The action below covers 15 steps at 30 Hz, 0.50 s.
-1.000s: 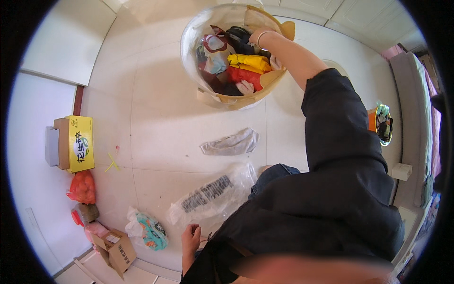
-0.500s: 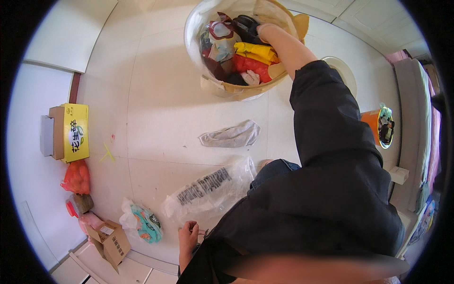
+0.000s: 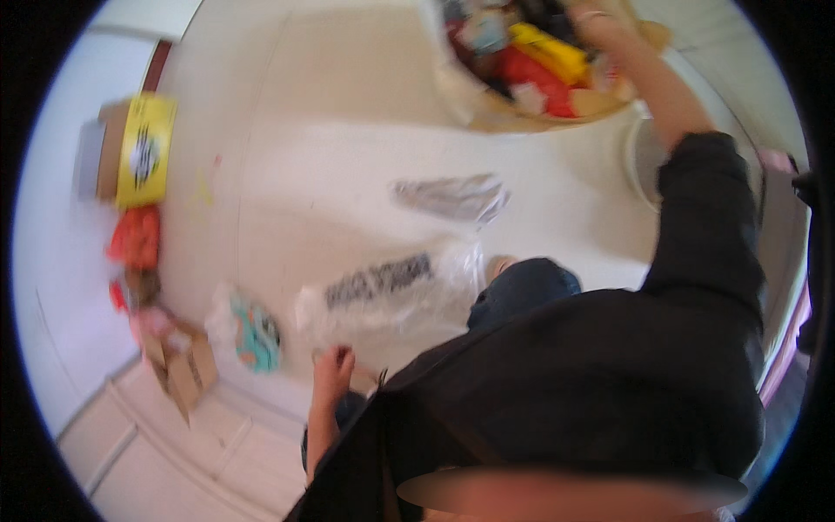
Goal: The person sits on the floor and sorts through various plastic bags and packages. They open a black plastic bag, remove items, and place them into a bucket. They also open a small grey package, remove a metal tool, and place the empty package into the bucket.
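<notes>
At the top right, my right hand (image 3: 593, 22) reaches into a pale fabric basket (image 3: 474, 103), beside dark cloth (image 3: 546, 16). Motion blur and the picture's edge hide its fingers and anything in them. Among the bundled things in the basket are a yellow piece (image 3: 550, 54) and a red piece (image 3: 532, 80). Low on the left, my left hand (image 3: 332, 372) is closed with curled fingers, nothing visible in it. Just beyond it a clear plastic bag (image 3: 391, 317) with dark print lies on the floor. A crumpled greyish cloth (image 3: 452, 197) lies between bag and basket.
Along the left wall stand a yellow box (image 3: 146, 150), a red bag (image 3: 136, 237) and an open cardboard box (image 3: 184, 365). A teal-and-white plastic bundle (image 3: 254, 335) lies nearby. A pale round bucket (image 3: 642, 163) stands right of the basket. My knee (image 3: 526, 289) is bent beside the clear bag.
The view has shifted, so the basket now sits farther up and right, partly cut off. My right arm still reaches into it. The left hand stays curled near the clear bag.
</notes>
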{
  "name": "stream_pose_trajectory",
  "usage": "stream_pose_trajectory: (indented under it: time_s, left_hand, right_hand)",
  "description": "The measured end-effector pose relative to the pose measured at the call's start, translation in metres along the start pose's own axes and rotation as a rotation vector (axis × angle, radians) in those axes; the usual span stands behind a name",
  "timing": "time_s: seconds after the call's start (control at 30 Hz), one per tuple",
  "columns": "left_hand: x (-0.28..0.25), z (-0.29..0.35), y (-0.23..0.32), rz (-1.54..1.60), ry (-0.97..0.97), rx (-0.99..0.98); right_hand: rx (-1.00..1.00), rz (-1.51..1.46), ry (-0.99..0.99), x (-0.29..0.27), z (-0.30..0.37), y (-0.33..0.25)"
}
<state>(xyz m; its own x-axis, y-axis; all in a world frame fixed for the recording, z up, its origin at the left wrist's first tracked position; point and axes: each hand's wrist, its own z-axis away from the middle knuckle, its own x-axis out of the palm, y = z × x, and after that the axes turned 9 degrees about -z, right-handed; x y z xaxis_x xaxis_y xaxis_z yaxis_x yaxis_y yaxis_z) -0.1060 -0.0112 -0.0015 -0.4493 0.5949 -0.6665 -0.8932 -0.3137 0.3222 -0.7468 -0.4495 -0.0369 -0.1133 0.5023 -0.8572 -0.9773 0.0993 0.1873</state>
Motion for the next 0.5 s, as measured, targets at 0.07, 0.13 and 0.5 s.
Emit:
stream_pose_trajectory:
  time_s: [0.07,0.13,0.5]
  left_hand:
    - [0.001,0.001,-0.001,0.025,0.033,0.053]
    - [0.002,0.001,-0.003,0.088,0.028,0.036]
    - [0.014,0.004,-0.029,0.025,-0.003,-0.015]
  right_hand:
    - [-0.037,0.011,0.052,0.015,-0.002,-0.001]
    - [-0.058,0.022,0.092,0.028,-0.004,0.000]
    - [-0.097,0.033,0.211,0.035,-0.033,0.009]
